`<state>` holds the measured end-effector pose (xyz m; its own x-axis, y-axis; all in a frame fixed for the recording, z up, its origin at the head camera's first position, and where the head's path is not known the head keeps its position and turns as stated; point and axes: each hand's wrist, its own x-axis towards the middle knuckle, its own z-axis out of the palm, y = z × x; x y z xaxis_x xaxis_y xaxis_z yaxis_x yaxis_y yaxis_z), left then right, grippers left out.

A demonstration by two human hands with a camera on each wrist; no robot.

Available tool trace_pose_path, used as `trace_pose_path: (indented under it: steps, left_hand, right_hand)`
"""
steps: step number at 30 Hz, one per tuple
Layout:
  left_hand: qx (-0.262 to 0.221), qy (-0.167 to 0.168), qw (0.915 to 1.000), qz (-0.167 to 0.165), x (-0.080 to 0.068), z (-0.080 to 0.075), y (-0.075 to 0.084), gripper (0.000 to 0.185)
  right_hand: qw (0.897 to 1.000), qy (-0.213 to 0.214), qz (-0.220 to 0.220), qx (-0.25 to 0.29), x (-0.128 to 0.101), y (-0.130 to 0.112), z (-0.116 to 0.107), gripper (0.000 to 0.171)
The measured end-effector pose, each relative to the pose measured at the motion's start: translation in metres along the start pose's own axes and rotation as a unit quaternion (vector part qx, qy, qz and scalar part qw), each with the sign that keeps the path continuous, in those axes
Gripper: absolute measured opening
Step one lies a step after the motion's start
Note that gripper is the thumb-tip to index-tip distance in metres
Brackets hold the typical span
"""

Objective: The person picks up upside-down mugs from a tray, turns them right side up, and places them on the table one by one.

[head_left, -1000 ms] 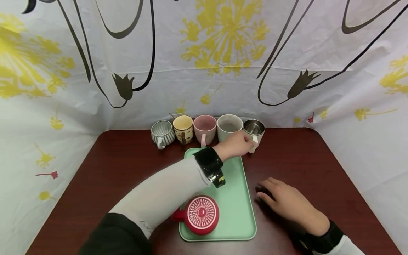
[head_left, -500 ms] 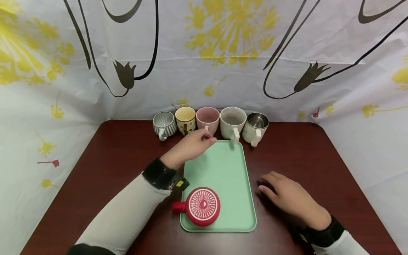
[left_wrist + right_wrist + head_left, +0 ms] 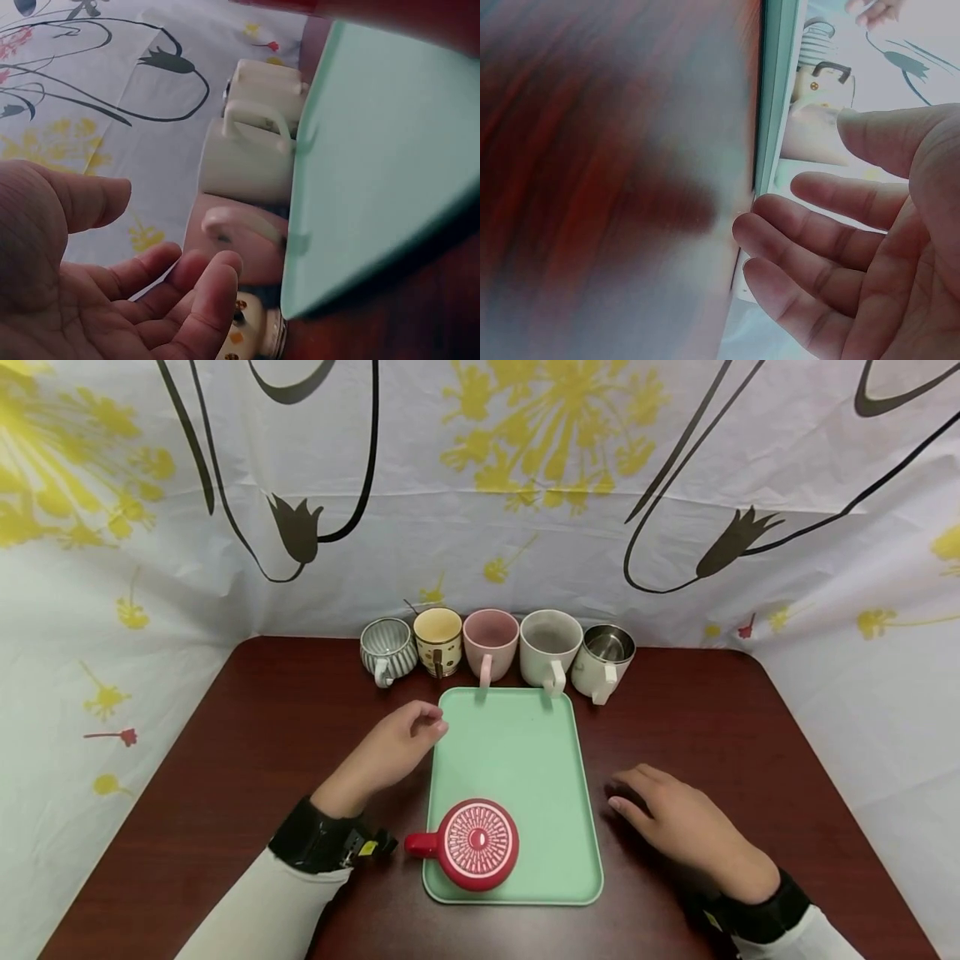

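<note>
My left hand (image 3: 390,747) hovers by the upper left edge of the green tray (image 3: 525,768), its fingers loosely bent around nothing. On the tray's lower left a red mug (image 3: 477,845) stands upside down, its handle jutting left past the rim. Behind the tray is a row of upright mugs: a grey striped cup (image 3: 387,650), a yellow patterned mug (image 3: 438,640), a pink mug (image 3: 491,643), a large white mug (image 3: 550,647) and a white mug with a steel lining (image 3: 602,660). Right of the tray my right hand (image 3: 682,818) rests, relaxed and holding nothing.
The dark wooden table (image 3: 300,710) carries the tray and mugs. A white cloth (image 3: 465,527) with yellow flowers and dark tulips hangs close behind the mug row and along both sides.
My left hand has left the handle of the steel-lined mug and swung left and back toward me, to the tray's left edge. The right hand stays put. The view has shifted slightly.
</note>
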<state>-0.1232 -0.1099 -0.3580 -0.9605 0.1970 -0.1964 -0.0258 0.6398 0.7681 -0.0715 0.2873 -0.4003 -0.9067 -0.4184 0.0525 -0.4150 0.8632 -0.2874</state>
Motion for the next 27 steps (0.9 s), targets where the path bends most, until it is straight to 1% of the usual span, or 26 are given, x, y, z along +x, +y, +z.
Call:
trace_pose_path:
  steps: [7, 9, 14, 18, 22, 25, 27]
  left_hand:
    - [0.002, -0.002, 0.9999, -0.013, -0.014, 0.001, -0.015, 0.041]
    - [-0.001, -0.005, 0.9998, -0.018, -0.017, 0.002, -0.017, 0.040]
    - [-0.011, -0.028, 0.9994, -0.015, -0.025, 0.003, -0.018, 0.040]
    - [-0.011, -0.055, 0.9984, 0.004, -0.030, 0.005, -0.015, 0.039]
    - [-0.003, -0.079, 0.9966, 0.023, -0.034, 0.003, -0.011, 0.035]
    - [0.015, -0.097, 0.9943, 0.041, -0.038, -0.001, -0.007, 0.032]
    - [0.029, -0.116, 0.9912, 0.056, -0.041, -0.005, -0.006, 0.031]
  right_hand:
    - [1.000, -0.006, 0.001, 0.000, -0.001, -0.001, 0.003, 0.028]
    - [1.000, -0.007, 0.000, 0.000, -0.001, -0.002, 0.004, 0.027]
    - [1.000, -0.004, 0.000, 0.000, -0.001, -0.001, 0.005, 0.026]
    - [1.000, -0.005, 0.002, -0.002, -0.002, 0.001, 0.006, 0.026]
    - [1.000, -0.004, 0.002, -0.003, -0.001, 0.002, 0.005, 0.026]
    - [1.000, -0.002, 0.000, -0.005, 0.000, 0.002, 0.006, 0.026]
    - [1.000, -0.001, 0.000, -0.006, 0.000, 0.002, 0.006, 0.026]
